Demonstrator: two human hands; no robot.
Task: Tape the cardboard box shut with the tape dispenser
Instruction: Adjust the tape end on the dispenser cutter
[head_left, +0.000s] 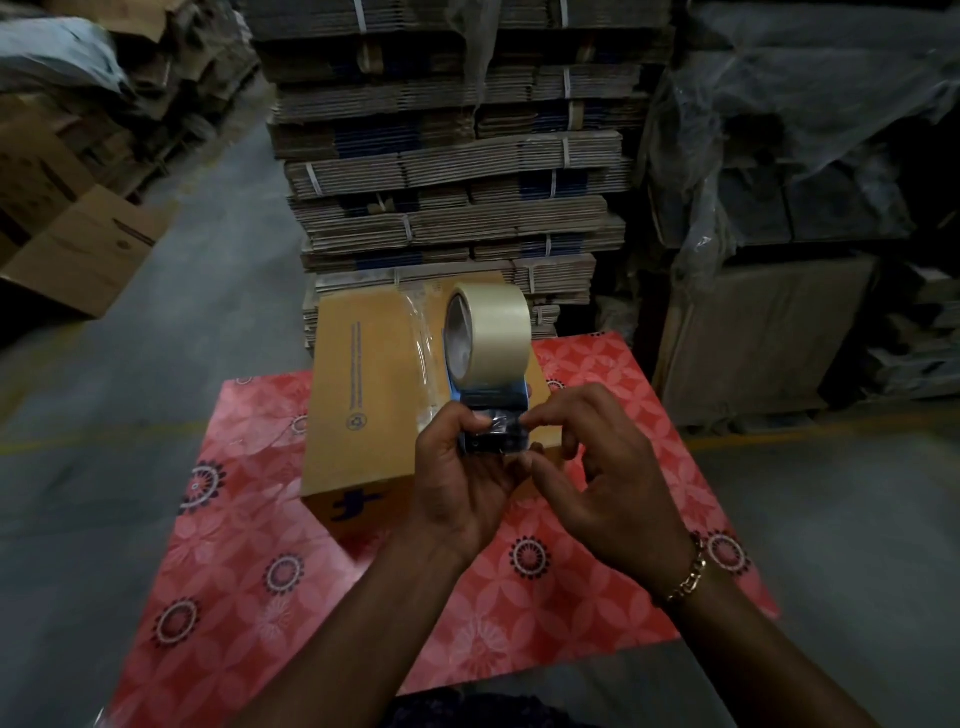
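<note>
Head view. A closed cardboard box (363, 395) lies at centre frame on a red floral-patterned table covering (270, 545). Its top faces the camera, with printed text running along its left side and a blue mark on its near face. A strip of clear tape (423, 353) runs along the top of the box, just left of the dispenser.

The tape dispenser (491, 410), blue-bodied, is held above the near right part of the box, just below centre frame. Its roll of pale tape (491, 332) stands upright at the far end, higher in the frame.

The left hand (462, 483) is wrapped around the near end of the dispenser from below and from the left, fingers closed on it. The right hand (597, 467) is at the same end from the right, thumb and forefinger pinched together at the dispenser's front edge, where a glossy bit of tape shows; the remaining fingers are curled loose. A gold chain bracelet (688, 574) sits on the right wrist.

Background, upper centre: strapped bundles of flattened cartons (452, 156) stacked high behind the box. Upper left: open cartons (88, 249) on a grey floor. Upper right: goods under plastic sheeting (789, 104).
</note>
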